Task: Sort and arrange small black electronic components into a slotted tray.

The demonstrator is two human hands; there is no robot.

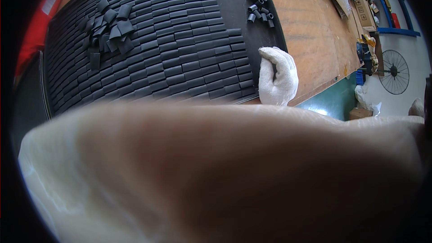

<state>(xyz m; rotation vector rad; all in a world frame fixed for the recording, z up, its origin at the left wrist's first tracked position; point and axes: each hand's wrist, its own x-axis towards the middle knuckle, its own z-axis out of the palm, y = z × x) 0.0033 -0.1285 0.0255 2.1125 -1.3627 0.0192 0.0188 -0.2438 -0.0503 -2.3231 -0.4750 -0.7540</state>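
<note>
Closest to the camera, a large blurred shape (pixel 216 166) spans from nine to three o'clock and down through six, too near to make out for certain. At two o'clock, the right hand (pixel 279 76) wears a white knit glove, its fingers curled round toward the thumb with a gap between; whether they hold anything I cannot tell, nor how the left fingers stand. Beside it, from ten to one o'clock, lies a broad dark tray (pixel 229 6). Inside, black pieces (pixel 166 40) lie in close rows, with a loose heap of flat black pieces (pixel 114 32) on top at ten o'clock; short black tubes (pixel 253 7) lie scattered at one o'clock on the tray's bare strip. The wooden tabletop (pixel 315 36) shows at two o'clock, beyond it a cardboard box (pixel 365 11), contents hidden; toward three stands a round fan (pixel 393 71).
</note>
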